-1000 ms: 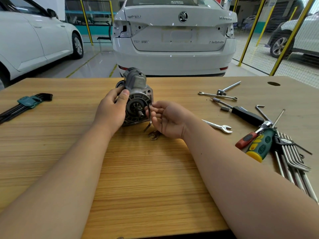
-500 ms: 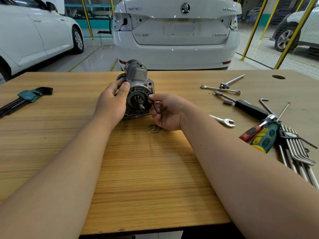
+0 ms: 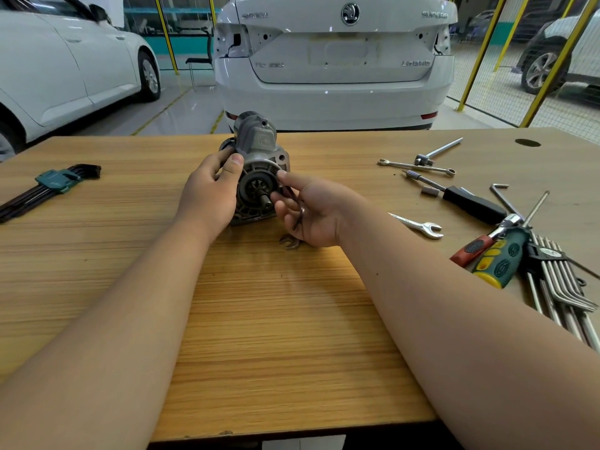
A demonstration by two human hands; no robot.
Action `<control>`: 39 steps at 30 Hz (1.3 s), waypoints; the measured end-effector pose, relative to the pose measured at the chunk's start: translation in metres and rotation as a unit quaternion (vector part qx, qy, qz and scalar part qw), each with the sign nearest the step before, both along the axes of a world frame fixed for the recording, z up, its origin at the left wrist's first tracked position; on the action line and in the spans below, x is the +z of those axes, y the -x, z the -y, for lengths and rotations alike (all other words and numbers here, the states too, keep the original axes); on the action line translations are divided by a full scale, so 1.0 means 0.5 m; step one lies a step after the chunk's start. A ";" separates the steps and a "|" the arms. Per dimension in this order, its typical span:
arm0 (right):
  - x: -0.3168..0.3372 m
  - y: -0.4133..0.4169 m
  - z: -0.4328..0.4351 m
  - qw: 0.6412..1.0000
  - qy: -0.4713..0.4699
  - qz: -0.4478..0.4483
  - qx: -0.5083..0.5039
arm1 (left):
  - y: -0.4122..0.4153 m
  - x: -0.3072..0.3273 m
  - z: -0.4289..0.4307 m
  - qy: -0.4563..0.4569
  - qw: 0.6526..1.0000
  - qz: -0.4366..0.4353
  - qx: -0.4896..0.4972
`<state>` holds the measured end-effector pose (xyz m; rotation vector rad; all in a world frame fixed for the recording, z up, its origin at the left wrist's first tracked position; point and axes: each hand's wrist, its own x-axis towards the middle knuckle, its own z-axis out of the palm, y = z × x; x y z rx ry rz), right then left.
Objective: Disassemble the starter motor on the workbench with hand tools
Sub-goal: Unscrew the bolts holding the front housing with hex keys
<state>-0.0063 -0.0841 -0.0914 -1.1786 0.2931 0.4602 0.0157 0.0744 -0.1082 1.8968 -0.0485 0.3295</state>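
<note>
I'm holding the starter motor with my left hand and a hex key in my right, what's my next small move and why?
Probably seat the short end of the hex key into the right flange of the starter motor and start turning. Your right hand holds the key right against that flange, engagement hidden by fingers, and your left hand grips the housing steady.

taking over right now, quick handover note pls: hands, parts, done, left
Left hand grips the starter motor, which stands on the workbench, nose toward the camera.
Right hand pinches a dark hex key at the motor's front housing.
Done: nothing visibly removed yet.
Left: loosen the housing fasteners, separate the parts. Screwdrivers and spanners lie to the right.
</note>
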 end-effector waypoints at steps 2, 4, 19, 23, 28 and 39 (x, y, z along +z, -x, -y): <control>0.001 0.007 0.005 0.999 -0.043 0.005 -0.005 | 0.001 0.000 0.000 0.003 1.000 -0.005 -0.003; 0.002 0.016 0.011 0.997 -0.080 0.004 0.004 | 0.001 0.000 0.000 0.003 1.000 -0.005 -0.004; 0.007 0.046 0.014 0.997 -0.073 0.010 0.015 | -0.005 -0.004 -0.001 0.000 1.000 0.011 -0.008; 0.010 0.046 0.009 0.997 -0.080 0.004 -0.008 | -0.005 -0.005 -0.002 0.005 1.000 0.012 -0.013; 0.009 0.046 0.008 0.997 -0.075 0.000 -0.013 | -0.007 -0.006 -0.002 0.005 1.000 0.013 -0.012; 0.006 0.035 0.012 0.999 -0.046 -0.009 -0.019 | -0.007 -0.006 -0.001 0.007 1.000 0.017 -0.013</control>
